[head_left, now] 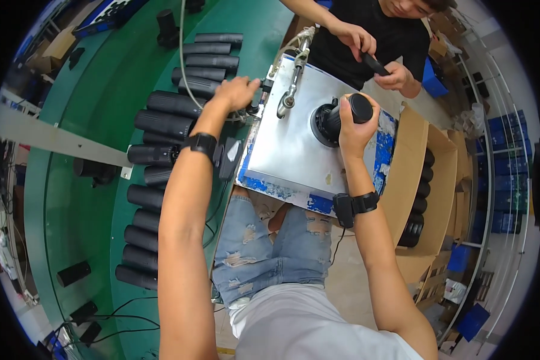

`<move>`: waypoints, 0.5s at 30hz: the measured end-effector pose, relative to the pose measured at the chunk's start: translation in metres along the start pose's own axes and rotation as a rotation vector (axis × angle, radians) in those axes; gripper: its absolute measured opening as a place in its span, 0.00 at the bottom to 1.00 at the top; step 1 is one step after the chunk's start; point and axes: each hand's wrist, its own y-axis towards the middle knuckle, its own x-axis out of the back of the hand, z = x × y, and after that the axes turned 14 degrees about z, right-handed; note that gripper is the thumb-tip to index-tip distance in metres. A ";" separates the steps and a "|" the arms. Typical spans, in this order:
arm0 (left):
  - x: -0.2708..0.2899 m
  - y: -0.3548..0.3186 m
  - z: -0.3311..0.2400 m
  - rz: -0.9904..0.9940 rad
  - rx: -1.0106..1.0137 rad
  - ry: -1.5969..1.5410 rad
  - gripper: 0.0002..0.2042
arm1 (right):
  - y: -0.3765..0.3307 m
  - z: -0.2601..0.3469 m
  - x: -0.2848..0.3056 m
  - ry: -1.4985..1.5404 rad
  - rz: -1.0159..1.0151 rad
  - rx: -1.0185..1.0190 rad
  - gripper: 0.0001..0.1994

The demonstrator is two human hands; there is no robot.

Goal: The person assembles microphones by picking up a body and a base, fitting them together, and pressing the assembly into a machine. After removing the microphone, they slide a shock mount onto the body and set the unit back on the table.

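My right hand point(359, 127) is wrapped round a black cylinder point(362, 108), its round end tilted up toward me. The cylinder's lower part sits at a round black fixture point(326, 124) on a bare metal plate point(285, 147). At the plate's left edge, my left hand point(237, 94) is closed at a small black lever valve point(258, 98), with its fingers partly hidden. A metal air cylinder point(295, 77) with clear hoses lies on the plate between my hands, apart from both.
Black cylinders point(162, 122) lie in a row on the green bench point(96, 222) at left. A grey post point(60, 141) crosses there. A cardboard box point(409, 144) with black parts stands at right. Across the plate, another person's hands point(366, 48) hold a black part point(375, 63).
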 end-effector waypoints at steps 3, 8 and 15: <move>-0.012 -0.045 -0.011 -0.390 -0.318 -0.142 0.27 | 0.014 0.016 0.015 -0.310 0.123 -0.089 0.16; 0.033 -0.207 -0.062 -0.819 -0.503 -0.288 0.15 | 0.081 0.188 0.043 0.066 -0.038 0.322 0.20; -0.025 -0.321 -0.113 -0.678 -0.574 -0.229 0.38 | -0.060 0.209 -0.036 0.489 0.748 0.137 0.36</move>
